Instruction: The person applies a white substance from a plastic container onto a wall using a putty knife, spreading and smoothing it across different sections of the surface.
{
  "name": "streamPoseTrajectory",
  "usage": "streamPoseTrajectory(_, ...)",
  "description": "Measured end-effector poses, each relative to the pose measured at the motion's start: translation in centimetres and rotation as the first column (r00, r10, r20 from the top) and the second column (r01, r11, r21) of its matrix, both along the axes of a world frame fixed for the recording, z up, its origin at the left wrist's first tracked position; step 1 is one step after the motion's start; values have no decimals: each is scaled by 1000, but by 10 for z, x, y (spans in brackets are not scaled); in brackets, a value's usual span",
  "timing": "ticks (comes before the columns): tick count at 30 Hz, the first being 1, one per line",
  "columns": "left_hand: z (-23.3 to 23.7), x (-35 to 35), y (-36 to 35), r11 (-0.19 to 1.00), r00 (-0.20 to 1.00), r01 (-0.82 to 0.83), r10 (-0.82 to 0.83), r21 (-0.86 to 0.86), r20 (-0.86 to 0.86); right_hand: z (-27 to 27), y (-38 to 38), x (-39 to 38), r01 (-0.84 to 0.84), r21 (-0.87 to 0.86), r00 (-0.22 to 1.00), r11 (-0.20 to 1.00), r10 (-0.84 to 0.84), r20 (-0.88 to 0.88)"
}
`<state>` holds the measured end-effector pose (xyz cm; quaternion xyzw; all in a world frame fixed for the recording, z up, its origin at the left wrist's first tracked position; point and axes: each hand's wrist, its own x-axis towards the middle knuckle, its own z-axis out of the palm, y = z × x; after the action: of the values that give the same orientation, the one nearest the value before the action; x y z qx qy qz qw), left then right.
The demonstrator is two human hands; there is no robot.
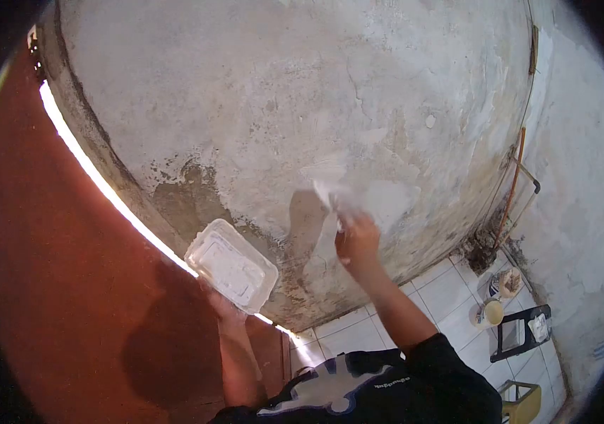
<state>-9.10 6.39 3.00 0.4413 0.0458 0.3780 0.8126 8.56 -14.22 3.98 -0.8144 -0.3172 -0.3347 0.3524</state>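
My left hand [224,304] grips a shallow clear plastic tub [233,267] from beneath, its fingers mostly hidden. White paste coats the inside of the tub. My right hand [358,240] is closed around a putty knife [332,196], which is smeared by motion. The knife's pale blade is at the wall [245,78], close to patches of fresh white paste [390,201]; whether it touches cannot be made out. Below and left of the knife, a bare, darker patch [192,194] shows where the wall surface has flaked.
A reddish-brown door [55,247] stands at left, light coming through its edge. At right are thin pipes [517,184] in the corner, two small buckets [489,313], a black step stool [521,332] and a yellowish stool [524,403] on white floor tiles [447,290].
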Motion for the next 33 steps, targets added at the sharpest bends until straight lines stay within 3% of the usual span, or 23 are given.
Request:
streamPoseTrajectory(2,15,-1,-5,992,991,117,-120,41,66,31,6,14,17,68,995,998,-24,99)
streamPoseTrajectory(5,10,-7,5,988,984,153,-154,14,90,49,21,22,19,67,968,998,-36,248)
streamPoseTrajectory(7,12,-9,7,993,990,117,-116,-8,86,35,35,26,22,-54,968,998,-8,249)
streamPoseTrajectory(11,2,-14,11,994,997,77,-74,-75,39,-34,39,21,26,-94,960,995,2,281)
streamPoseTrajectory(13,0,-14,13,991,995,96,-93,-91,38,-60,33,0,37,-348,986,937,23,167)
streamPoseTrajectory(17,3,-14,13,989,996,88,-88,-119,5,-87,18,-10,-44,-308,988,950,87,127)
streamPoseTrajectory(19,-3,-13,19,985,993,116,-115,-125,20,-90,8,-5,-75,-153,994,985,62,-90)
streamPoseTrajectory(20,-4,-12,22,981,990,140,-137,-131,34,-89,5,1,-70,-150,995,986,58,-84)
streamPoseTrajectory(22,3,-12,20,984,989,146,-143,-106,32,-67,5,8,125,138,981,983,-102,-162)
streamPoseTrajectory(23,7,-13,19,986,989,146,-144,-85,25,-56,9,12,126,145,982,981,-103,-159)
streamPoseTrajectory(25,9,-18,19,988,989,145,-144,-45,29,-40,22,18,109,372,978,922,-167,129)
streamPoseTrajectory(26,10,-19,20,989,989,144,-144,-13,32,-57,36,22,172,306,980,936,-133,-144)
streamPoseTrajectory(27,11,-20,21,989,989,145,-144,-9,34,-71,56,24,172,309,981,935,-134,-143)
streamPoseTrajectory(29,11,-24,21,988,991,132,-131,-76,7,-96,92,15,132,54,990,990,-134,36)
streamPoseTrajectory(33,11,-25,26,993,994,110,-109,-51,7,-123,92,-31,81,-47,995,996,-78,60)
